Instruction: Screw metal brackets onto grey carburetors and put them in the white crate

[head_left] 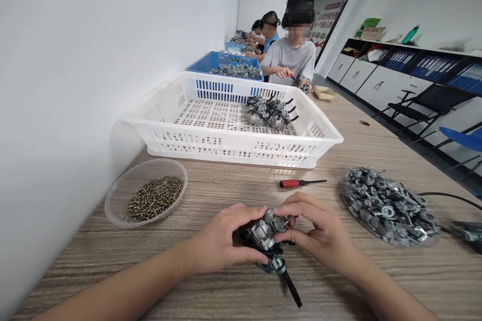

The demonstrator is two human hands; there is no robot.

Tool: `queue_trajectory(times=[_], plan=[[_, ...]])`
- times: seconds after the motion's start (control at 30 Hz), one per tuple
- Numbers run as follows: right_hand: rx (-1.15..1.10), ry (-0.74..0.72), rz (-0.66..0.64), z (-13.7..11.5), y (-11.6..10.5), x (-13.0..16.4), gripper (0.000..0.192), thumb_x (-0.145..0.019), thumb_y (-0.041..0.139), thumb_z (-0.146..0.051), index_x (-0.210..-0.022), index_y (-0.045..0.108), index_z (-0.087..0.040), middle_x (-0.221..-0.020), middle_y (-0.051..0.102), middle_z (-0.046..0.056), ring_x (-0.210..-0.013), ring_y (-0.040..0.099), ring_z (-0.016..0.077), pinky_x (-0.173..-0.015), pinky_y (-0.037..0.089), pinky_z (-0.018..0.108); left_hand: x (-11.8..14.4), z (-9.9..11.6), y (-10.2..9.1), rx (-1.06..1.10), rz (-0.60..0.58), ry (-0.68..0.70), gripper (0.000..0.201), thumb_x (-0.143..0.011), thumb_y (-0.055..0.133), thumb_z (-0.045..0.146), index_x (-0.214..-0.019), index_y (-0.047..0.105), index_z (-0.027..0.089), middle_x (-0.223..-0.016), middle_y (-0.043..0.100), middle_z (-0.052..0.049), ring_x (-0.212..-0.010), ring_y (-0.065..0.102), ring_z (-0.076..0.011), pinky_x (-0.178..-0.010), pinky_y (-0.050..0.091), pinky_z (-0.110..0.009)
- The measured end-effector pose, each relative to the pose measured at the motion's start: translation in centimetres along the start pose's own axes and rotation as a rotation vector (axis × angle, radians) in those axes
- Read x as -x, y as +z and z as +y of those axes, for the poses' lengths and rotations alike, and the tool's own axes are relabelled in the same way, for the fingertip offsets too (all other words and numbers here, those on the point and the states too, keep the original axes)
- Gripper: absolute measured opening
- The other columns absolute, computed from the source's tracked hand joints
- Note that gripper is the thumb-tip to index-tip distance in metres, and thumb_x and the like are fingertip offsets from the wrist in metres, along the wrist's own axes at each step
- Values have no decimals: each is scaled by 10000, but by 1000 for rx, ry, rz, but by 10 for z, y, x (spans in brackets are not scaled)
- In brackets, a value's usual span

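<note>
Metal part gripped in both hands above the table's near edge.
Left hand [220,241] and right hand [320,230] fingers are clamped on the metal part [265,235]; steadiness is best kept there. Screwdriver [297,183] lies at twelve o'clock, screw bowl [146,195] at ten.

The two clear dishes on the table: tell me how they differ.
The left dish holds small dark brass-coloured screws; the right dish holds larger silvery metal parts. The left dish is partly filled, the right heaped over its rim. Both are clear, round and shallow.
</note>
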State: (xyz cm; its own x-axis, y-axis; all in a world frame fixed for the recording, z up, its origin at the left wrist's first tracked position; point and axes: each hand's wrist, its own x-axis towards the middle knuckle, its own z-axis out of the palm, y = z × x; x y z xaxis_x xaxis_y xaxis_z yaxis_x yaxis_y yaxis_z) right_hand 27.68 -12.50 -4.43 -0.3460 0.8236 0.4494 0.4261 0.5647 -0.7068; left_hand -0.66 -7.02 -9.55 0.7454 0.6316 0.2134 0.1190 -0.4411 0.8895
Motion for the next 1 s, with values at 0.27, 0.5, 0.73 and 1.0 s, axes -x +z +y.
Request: queue_trajectory(times=[0.27,0.5,0.73,1.0], plan=[[4,-112,85,12,8,3,266,-936,990,-323,-1144,829,-277,-1104,822,68,-967,808,232,-852,697,367,1,-3,-4,-32,-52,43,903,-970,914,595,-1742,537,317,-1561,754,-152,-1391,723,-351,-1261,552,-550],[3,-219,165,17,17,1,252,-974,947,-370,-1178,850,-259,-1076,789,63,-927,798,200,-778,683,304,3,0,-11,-61,-124,63,916,-1026,876,504,-1804,418,349,-1737,606,-158,-1562,607,-385,-1344,481,-607],[62,-222,177,16,23,0,293,-1000,927,-296,-1281,847,-291,-1108,821,55,-969,819,211,-853,699,318,3,7,-15,-81,-140,68,863,-1087,781,456,-1827,344,378,-1657,584,-147,-1563,508,-380,-1369,421,-662],[62,-169,195,16,27,2,274,-971,953,-264,-1204,810,-280,-1158,844,54,-998,807,212,-782,680,289,4,7,-14,-78,-153,63,833,-1117,719,483,-1836,312,377,-1647,537,-146,-1571,473,-374,-1382,388,-648]])
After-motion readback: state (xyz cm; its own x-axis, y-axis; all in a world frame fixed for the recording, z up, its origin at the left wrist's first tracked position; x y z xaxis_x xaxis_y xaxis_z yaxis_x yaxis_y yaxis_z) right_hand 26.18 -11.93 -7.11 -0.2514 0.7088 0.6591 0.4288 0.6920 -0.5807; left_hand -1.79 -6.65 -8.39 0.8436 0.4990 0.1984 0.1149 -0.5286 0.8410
